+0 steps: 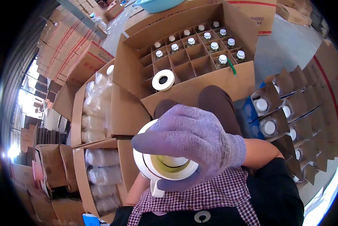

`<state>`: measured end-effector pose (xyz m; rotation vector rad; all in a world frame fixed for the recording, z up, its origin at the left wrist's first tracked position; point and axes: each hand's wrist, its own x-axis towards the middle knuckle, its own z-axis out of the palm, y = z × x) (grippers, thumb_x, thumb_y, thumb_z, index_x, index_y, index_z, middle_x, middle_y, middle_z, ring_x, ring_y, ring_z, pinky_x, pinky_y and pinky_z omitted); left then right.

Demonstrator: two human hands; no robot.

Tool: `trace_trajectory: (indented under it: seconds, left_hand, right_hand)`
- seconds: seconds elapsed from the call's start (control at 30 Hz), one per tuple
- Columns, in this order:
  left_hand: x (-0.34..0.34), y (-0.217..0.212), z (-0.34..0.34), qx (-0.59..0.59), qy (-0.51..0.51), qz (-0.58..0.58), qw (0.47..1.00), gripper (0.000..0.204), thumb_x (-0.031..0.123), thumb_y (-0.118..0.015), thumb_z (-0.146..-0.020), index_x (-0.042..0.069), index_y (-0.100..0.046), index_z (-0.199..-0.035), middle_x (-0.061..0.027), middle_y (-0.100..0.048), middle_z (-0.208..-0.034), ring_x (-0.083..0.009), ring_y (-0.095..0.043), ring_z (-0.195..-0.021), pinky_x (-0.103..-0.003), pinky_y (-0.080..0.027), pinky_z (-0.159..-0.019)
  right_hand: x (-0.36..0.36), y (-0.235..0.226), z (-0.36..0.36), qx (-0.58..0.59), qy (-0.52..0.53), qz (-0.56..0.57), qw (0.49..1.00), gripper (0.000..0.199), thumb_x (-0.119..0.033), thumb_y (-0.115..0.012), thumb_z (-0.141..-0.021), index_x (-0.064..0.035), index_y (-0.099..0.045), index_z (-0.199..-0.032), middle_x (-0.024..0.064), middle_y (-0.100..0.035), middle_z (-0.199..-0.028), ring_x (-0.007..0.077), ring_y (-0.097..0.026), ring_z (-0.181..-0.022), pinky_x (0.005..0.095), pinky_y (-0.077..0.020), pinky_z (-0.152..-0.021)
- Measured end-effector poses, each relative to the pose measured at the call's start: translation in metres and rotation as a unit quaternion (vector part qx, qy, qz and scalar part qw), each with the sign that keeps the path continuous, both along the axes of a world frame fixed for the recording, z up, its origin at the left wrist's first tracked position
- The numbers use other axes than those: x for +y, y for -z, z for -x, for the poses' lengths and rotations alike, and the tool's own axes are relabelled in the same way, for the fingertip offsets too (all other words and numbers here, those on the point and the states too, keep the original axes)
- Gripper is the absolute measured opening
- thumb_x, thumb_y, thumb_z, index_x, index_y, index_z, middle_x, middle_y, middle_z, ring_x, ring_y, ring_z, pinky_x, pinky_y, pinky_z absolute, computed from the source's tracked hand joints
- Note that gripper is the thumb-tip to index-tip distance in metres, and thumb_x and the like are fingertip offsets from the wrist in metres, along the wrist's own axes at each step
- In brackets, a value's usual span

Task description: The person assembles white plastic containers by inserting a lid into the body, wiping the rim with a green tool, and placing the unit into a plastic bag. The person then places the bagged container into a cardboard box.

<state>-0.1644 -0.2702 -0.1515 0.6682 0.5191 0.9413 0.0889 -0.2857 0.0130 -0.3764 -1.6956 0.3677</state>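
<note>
My right hand [199, 139], in a grey-purple knit glove, is closed over a white round cup [144, 165] in front of my lap. Its fingers reach across the rim, and a yellow-green tint shows inside, perhaps liquid. A short white tab like a handle sticks out at the bottom. My left forearm [136, 190] comes up on the left, but the hand is hidden behind the cup. Beyond my knees, a white ring-shaped piece with a dark hole [163, 80] rests at the near left of an open divided carton [199, 88].
White-capped bottles [214, 46] stand in the carton's cells, a green strip [232, 67] beside one. Cartons of clear plastic bottles [105, 167] stand left. At right, a blue crate [251, 113] holds white-capped bottles between cardboard dividers. A light-blue basin [159, 5] lies beyond.
</note>
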Motion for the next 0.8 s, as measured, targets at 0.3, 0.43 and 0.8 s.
trace_trajectory:
  seconds: [0.3, 0.43, 0.8]
  left_hand:
    - [-0.003, 0.004, 0.004, -0.006, -0.017, 0.006, 1.0, 0.061, 0.046, -0.039, -0.108, 0.003, -0.04, -0.151, -0.0194, -0.049, -0.15, -0.0325, -0.052, -0.135, -0.047, -0.045, -0.112]
    - [-0.003, 0.005, 0.008, -0.007, -0.021, 0.006, 1.0, 0.061, 0.046, -0.039, -0.108, 0.002, -0.041, -0.15, -0.0193, -0.049, -0.15, -0.0322, -0.052, -0.135, -0.047, -0.045, -0.112]
    - [0.005, 0.012, 0.007, -0.011, -0.039, 0.005, 0.999, 0.059, 0.044, -0.039, -0.108, 0.002, -0.042, -0.149, -0.0189, -0.05, -0.15, -0.0311, -0.052, -0.135, -0.046, -0.045, -0.112]
  right_hand:
    - [0.0, 0.002, 0.008, -0.046, -0.007, 0.009, 0.999, 0.074, -0.036, -0.092, -0.066, -0.0061, -0.065, -0.128, 0.0101, -0.07, -0.104, 0.0277, -0.07, -0.09, 0.0386, -0.0572, -0.077]
    - [0.004, 0.005, 0.008, -0.058, -0.028, 0.018, 0.998, 0.077, -0.035, -0.092, -0.066, -0.006, -0.063, -0.13, 0.0099, -0.07, -0.104, 0.0275, -0.07, -0.091, 0.0383, -0.0571, -0.077]
    - [0.007, 0.018, 0.01, -0.034, 0.006, 0.117, 0.993, 0.092, -0.031, -0.092, -0.065, -0.004, -0.047, -0.14, 0.0172, -0.059, -0.121, 0.0335, -0.062, -0.109, 0.0425, -0.0493, -0.095]
